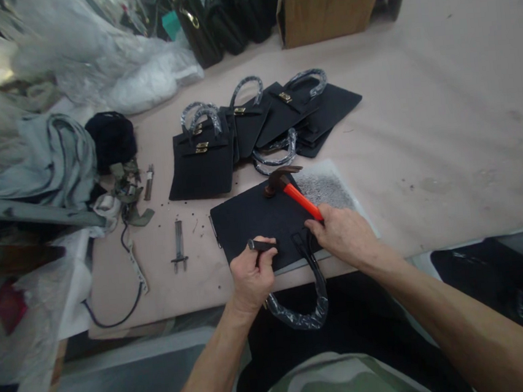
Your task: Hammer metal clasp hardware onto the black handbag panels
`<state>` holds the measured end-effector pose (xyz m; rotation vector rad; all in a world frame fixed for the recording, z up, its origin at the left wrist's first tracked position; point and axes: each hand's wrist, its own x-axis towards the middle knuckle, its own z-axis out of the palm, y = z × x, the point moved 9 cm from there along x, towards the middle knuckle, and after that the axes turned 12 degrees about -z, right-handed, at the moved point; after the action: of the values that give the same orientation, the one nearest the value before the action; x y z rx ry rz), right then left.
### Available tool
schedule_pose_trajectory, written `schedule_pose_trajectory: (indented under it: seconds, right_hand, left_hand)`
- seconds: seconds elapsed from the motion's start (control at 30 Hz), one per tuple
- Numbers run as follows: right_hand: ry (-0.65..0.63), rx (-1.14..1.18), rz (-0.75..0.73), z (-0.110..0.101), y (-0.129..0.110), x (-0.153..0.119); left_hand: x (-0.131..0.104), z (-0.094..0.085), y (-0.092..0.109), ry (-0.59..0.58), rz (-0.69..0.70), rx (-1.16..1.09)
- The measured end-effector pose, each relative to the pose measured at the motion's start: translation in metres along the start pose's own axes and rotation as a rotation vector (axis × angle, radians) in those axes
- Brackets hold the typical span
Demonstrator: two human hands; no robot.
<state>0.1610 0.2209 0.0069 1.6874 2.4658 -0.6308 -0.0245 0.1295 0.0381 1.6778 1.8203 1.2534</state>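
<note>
A black bag panel [240, 222] lies near the table's front edge, partly over a speckled white slab [328, 186]. Its plastic-wrapped handle [301, 321] hangs over the edge. My left hand [253, 274] is closed around a short dark metal punch [261, 244] at the panel's lower part. In my right hand [345, 231] is a hammer [301, 201] with an orange handle, its head above the panel's upper right part. My right fingers are beside the handle's base.
Several black panels [203, 171] with wrapped handles lie behind. A pronged tool [180, 247] rests at the left, near a cable [135, 303] and grey cloth [54, 157]. Plastic wrap [139, 78], dark bags [202, 32] and a cardboard box [331, 7] stand at the back.
</note>
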Motion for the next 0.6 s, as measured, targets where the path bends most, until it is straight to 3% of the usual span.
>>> schedule_pose_trajectory:
  seconds: [0.17, 0.33, 0.47, 0.53, 0.6]
  right_hand:
    - [0.017, 0.006, -0.015, -0.001, -0.001, -0.001]
    - [0.051, 0.019, -0.035, 0.001, 0.001, -0.001]
    - [0.072, 0.185, -0.089, 0.0, 0.004, -0.001]
    - [0.079, 0.289, -0.143, -0.011, 0.001, -0.007]
    - [0.136, 0.355, -0.221, -0.037, -0.007, -0.022]
  left_hand:
    - [-0.001, 0.001, -0.001, -0.007, -0.009, 0.018]
    - [-0.002, 0.004, 0.006, -0.019, 0.074, 0.05]
    - [0.0, 0.007, 0.006, -0.061, 0.067, 0.032]
    - [0.001, 0.009, 0.004, -0.076, 0.047, 0.016]
    - [0.001, 0.01, 0.004, -0.079, 0.037, 0.006]
